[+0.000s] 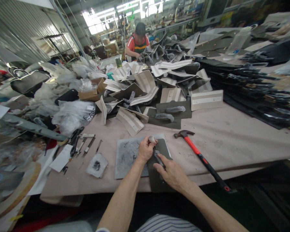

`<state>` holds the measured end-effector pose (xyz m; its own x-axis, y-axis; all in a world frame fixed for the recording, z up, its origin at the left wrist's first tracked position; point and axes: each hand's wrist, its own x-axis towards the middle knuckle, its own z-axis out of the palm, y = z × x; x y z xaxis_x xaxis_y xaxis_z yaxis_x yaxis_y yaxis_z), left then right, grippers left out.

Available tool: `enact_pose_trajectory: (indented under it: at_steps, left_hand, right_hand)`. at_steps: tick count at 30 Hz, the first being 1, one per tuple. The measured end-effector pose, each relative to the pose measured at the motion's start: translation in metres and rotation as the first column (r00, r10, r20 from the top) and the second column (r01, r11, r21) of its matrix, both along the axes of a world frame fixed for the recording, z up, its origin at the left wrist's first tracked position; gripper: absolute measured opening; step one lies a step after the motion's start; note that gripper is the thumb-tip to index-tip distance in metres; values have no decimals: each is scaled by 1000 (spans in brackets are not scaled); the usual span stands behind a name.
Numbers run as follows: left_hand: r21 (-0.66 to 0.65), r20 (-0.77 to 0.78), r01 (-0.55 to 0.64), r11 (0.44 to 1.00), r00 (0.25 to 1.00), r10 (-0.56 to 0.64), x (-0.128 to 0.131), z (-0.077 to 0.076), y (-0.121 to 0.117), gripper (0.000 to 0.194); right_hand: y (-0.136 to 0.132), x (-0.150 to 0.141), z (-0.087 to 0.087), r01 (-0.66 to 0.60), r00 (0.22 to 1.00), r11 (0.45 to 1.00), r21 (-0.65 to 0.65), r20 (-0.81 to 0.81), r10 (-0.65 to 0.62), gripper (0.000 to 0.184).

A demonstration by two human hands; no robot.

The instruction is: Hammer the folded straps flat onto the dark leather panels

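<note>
Pinches pale cylindrical piece (pixel 152 139) in left hand (pixel 146 149), closes right hand (pixel 172 171) on plastic-wrapped handle (pixel 157 155) of dark panel (pixel 154 181), directly beneath both hands, partly over gray slab (pixel 126 154). Could tip panel by pressing hard on overhanging near end.

I worked at a broad table (pixel 241 135) with a pale, pinkish-beige covering, which extended from the near side toward the far side. On the far left, a corrugated wall (pixel 31 25) enclosed the area. A slanted metal post (pixel 69 30) stood in front of it; a grey metal bar (pixel 24 124) crossed the near left. Bright windows (pixel 96 24) and long light strips (pixel 128 5) lit the far side above crowded benches (pixel 174 24). Below the table's near right edge, the floor (pixel 234 206) lay in shadow, its details indistinct to me.
</note>
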<state>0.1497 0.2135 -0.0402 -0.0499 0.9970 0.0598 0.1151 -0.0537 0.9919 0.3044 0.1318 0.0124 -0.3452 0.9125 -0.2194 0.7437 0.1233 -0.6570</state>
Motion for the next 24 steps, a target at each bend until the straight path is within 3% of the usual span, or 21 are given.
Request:
enact_pose_trajectory:
  at_steps: [4,8,11,13,15,16,19,21,24]
  left_hand:
    - [24,-55,-7,1000,998,8,0,2,-1,6]
    - [109,-197,38,993,980,-16,2,2,-9,15]
    - [168,-277,100,981,960,-50,4,-1,-13,22]
    - [160,-253,97,982,966,-54,4,-1,-12,23]
    - [128,-189,66,990,981,-41,3,1,-10,19]
    - [110,-158,55,992,987,-37,3,2,-9,16]
    - [80,-123,66,995,991,-56,1,6,-7,12]
    - [91,-140,82,992,988,-69,1,7,-8,13]
    - [111,-169,85,990,983,-66,1,4,-10,17]
  right_hand:
    - [-2,12,2,-17,997,1000,3,-79,17,57]
    - [6,47,-8,123,992,968,219,-69,-110,46]
    - [16,88,-20,207,940,883,421,165,-299,45]
    - [21,113,-28,188,856,885,426,371,-361,42]
    - [25,130,-33,210,811,920,331,467,-353,32]
    - [27,135,-34,253,823,931,261,447,-349,25]
    - [34,134,-25,409,912,905,-121,90,-400,10]
    - [39,125,-10,366,888,860,-355,-143,-437,14]
    - [42,104,22,324,850,850,-416,-266,-454,22]
